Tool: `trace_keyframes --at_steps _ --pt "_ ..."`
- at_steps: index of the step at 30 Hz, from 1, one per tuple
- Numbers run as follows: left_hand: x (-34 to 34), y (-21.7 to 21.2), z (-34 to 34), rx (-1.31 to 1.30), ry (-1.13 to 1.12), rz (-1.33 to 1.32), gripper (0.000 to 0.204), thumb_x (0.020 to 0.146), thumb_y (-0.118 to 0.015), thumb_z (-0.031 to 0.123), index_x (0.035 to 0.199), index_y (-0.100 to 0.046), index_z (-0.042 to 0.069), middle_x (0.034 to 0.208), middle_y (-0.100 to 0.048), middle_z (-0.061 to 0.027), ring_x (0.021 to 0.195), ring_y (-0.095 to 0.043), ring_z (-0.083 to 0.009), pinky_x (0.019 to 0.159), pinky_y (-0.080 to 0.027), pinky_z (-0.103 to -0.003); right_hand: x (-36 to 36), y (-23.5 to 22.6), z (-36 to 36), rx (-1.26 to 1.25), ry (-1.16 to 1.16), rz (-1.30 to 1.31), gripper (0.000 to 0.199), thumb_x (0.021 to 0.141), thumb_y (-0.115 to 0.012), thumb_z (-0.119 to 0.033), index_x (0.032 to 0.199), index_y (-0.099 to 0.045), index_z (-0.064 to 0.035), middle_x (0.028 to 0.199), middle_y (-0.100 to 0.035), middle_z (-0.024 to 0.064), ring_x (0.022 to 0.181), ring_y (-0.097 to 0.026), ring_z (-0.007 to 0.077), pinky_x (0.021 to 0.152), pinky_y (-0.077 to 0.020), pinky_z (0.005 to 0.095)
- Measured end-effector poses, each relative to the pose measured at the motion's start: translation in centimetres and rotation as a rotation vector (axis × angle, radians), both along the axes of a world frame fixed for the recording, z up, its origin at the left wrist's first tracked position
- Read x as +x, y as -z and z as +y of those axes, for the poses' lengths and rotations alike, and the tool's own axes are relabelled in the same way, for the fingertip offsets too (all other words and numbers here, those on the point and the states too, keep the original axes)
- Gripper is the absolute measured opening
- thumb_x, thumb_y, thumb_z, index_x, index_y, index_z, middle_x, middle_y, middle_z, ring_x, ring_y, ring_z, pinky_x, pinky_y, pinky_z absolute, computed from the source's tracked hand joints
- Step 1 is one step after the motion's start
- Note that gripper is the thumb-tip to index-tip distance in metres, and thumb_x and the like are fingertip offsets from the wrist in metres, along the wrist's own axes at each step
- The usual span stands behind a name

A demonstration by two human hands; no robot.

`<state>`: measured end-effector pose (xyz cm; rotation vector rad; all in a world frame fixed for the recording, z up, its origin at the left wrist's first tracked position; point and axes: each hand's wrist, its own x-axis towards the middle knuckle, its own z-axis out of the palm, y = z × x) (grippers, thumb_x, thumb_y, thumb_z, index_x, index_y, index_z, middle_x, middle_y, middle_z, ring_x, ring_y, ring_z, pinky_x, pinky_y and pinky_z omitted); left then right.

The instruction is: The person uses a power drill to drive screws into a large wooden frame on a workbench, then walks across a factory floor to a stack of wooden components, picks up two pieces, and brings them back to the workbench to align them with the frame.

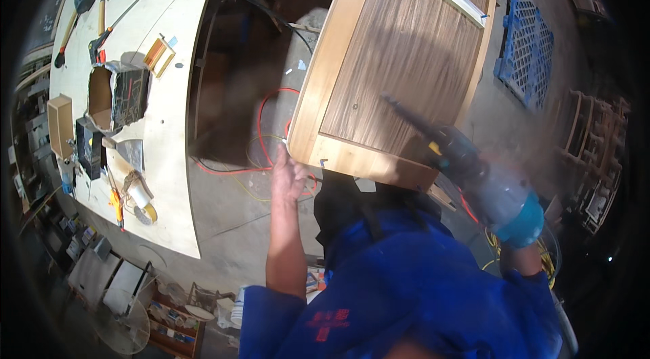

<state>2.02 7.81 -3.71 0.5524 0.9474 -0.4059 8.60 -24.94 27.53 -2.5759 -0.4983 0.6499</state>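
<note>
Currently our left hand point(290, 175) sits at the rounded near-left corner of the wooden panel point(406, 54), fingers partly curled, its grip unclear to us; our right hand, hidden, grips the blurred drill point(474, 169) above the near-right corner. Grey floor point(233, 223) separates the panel from the right edge of the plywood table point(169, 176), whose opened carton point(130, 95) shows a brown inside.

The panel point(399, 64) looks like grained wood, the shirt point(413, 274) matt cloth, the lattice pallet point(527, 48) plastic.
</note>
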Motion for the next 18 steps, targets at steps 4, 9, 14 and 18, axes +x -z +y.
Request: trace_keyframes --at_steps 4,9,14,18 --pt "0.3 7.8 -3.6 -0.589 -0.032 0.032 0.026 0.101 -0.048 0.022 0.114 -0.058 0.002 0.066 -0.044 0.0055 0.048 -0.033 -0.0051 0.043 -0.029 -0.02 -5.1 2.8 -2.7 -0.115 0.452 -0.09 0.035 0.071 -0.079 -0.022 0.105 -0.071 -0.0147 0.093 -0.07 0.0068 0.087 -0.068 0.0275 0.078 -0.0544 0.0367" --pt "-0.3 11.3 -6.3 -0.598 -0.055 -0.049 0.024 0.101 -0.047 0.018 0.113 -0.057 0.001 0.068 -0.044 0.0039 0.05 -0.035 -0.0068 0.044 -0.031 -0.021 -4.5 1.9 -3.7 -0.047 0.505 -0.069 0.033 0.075 -0.08 -0.023 0.105 -0.071 -0.0148 0.096 -0.07 0.0047 0.089 -0.067 0.0258 0.079 -0.0525 0.036" --pt "-0.1 12.8 -6.8 -0.548 -0.047 -0.087 0.022 0.1 -0.045 0.015 0.113 -0.056 0.001 0.069 -0.045 0.0023 0.052 -0.036 -0.0084 0.045 -0.032 -0.022 -3.4 2.4 -6.1 -0.016 0.257 -0.239 0.036 0.078 -0.078 -0.018 0.112 -0.07 -0.0098 0.108 -0.07 0.0098 0.102 -0.067 0.0291 0.093 -0.05 0.0374" --pt "0.0 13.3 -6.5 -0.482 -0.073 -0.144 0.02 0.1 -0.044 0.013 0.112 -0.056 0.001 0.071 -0.045 0.001 0.053 -0.037 -0.0097 0.046 -0.033 -0.023 -5.1 4.9 -11.1 0.377 0.496 -0.05 0.036 0.085 -0.072 -0.01 0.119 -0.064 -0.0021 0.11 -0.07 0.0099 0.101 -0.068 0.0211 0.092 -0.0532 0.0335"
